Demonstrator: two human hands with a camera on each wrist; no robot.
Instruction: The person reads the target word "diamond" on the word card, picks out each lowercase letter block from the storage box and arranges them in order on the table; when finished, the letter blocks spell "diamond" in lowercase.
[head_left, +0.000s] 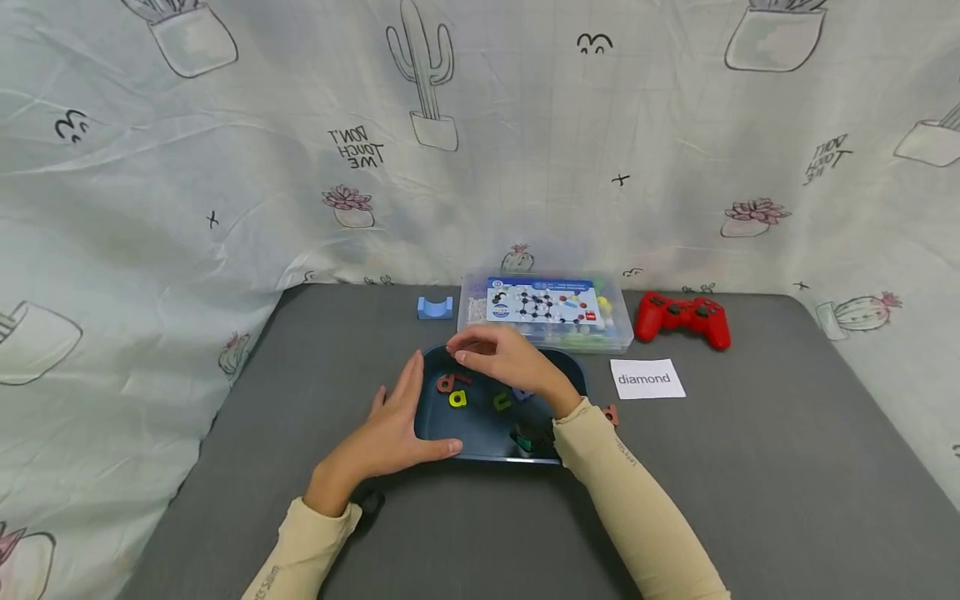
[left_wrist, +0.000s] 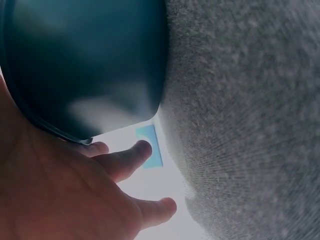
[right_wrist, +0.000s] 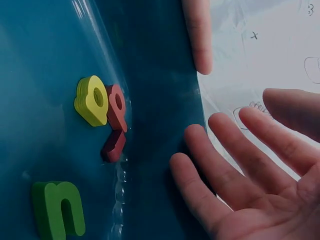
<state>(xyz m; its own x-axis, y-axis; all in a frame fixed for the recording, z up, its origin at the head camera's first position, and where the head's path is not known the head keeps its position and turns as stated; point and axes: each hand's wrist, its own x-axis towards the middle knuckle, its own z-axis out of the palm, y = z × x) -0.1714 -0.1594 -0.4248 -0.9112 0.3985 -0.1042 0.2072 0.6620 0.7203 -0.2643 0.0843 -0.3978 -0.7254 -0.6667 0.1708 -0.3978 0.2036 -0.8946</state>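
A dark blue tray sits on the grey table with several letters in it. At its left end, my left hand rests against the side, fingers extended and thumb across the front rim. My right hand is over the far left part of the tray with nothing between its fingers. In the right wrist view those fingers lie loosely bent along the far wall. Near them are a yellow letter, a red letter and a small dark red piece. A green n lies closer to the middle.
To the tray's right are a red letter, partly behind the right sleeve, and a white card reading "diamond". Behind stand a clear plastic box, a light blue block and a red game controller. A patterned cloth borders the table.
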